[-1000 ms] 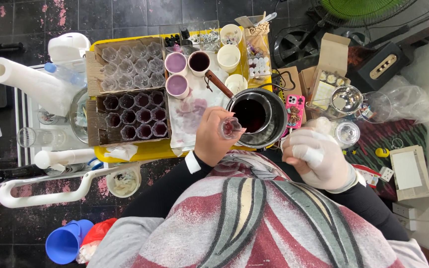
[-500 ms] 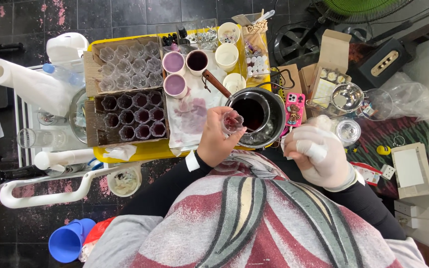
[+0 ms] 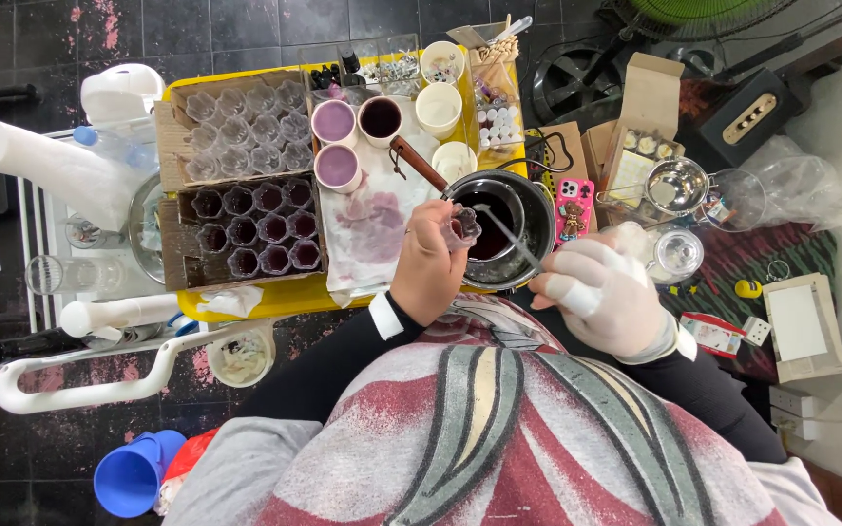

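My left hand (image 3: 428, 268) holds a small clear cup (image 3: 462, 229) with dark purple liquid in it, just over the near rim of a black pot (image 3: 528, 229) of dark liquid. My right hand (image 3: 604, 292), in a white glove, grips a thin metal spoon handle (image 3: 513, 238) that reaches into the pot. A stained white cloth (image 3: 372, 229) lies to the left of the pot on the yellow tray (image 3: 275, 300).
A cardboard box holds several filled purple cups (image 3: 255, 234); behind it sits a box of empty clear cups (image 3: 246, 129). Bowls of purple liquid (image 3: 334, 122), white cups, a paper towel roll (image 3: 46, 168), a pink phone (image 3: 573, 209), metal bowl (image 3: 675, 185) and blue funnel (image 3: 133, 474) surround.
My left hand has stayed by the pot with the small cup. My right hand has moved left from beside the pot and now holds the spoon handle in it.
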